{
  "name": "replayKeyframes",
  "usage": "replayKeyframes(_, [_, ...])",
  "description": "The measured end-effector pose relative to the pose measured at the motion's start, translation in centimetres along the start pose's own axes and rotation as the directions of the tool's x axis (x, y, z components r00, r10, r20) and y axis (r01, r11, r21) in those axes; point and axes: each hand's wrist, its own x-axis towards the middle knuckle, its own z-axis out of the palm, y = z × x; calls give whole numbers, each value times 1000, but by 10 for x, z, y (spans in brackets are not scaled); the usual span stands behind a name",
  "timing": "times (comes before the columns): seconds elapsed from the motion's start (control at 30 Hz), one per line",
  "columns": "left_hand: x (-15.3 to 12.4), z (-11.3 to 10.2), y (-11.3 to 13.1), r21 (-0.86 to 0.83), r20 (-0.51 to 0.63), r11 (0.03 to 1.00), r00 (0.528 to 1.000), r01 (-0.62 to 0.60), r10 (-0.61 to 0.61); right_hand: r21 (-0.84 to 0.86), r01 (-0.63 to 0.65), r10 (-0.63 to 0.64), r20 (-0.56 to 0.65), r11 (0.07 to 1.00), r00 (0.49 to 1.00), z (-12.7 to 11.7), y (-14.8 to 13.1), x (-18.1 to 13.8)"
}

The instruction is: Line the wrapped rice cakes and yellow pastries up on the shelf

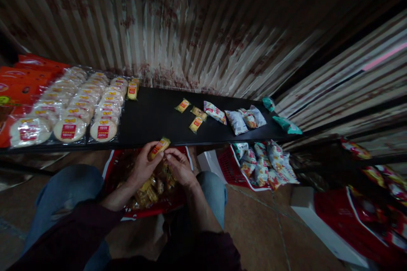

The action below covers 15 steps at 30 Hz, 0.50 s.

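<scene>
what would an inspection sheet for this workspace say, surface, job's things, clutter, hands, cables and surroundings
Surface: black shelf, rows of round white cracker packs toward its left end
Job's things: yellow snack packet in hand; many similar in the red basket below; three loose yellow packets on the shelf
Clutter: white snack bags and teal bags lying unevenly toward the shelf's right end
Hands: left hand holds the packet; right hand close by, contact unclear
Cables: nothing seen
Surroundings: striped backdrop; second red basket with snack bags; dim lighting

left hand point(146, 161) pinching, right hand point(182, 167) curled beside
</scene>
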Motion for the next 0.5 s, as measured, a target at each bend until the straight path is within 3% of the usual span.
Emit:
replayKeyframes(0.27, [-5,0,1,-288,72,936,979,201,-188,8,5,-5,-15,1000,1000,3,-2,-1])
replayKeyframes(0.4, [-4,1,-10,-390,-26,859,929,331,-370,27,2,-1,-43,1000,999,3,0,-1])
replayKeyframes(0.5, [-3,2,-13,-469,-10,814,920,343,-393,57,-5,7,-23,998,1000,4,-1,-2])
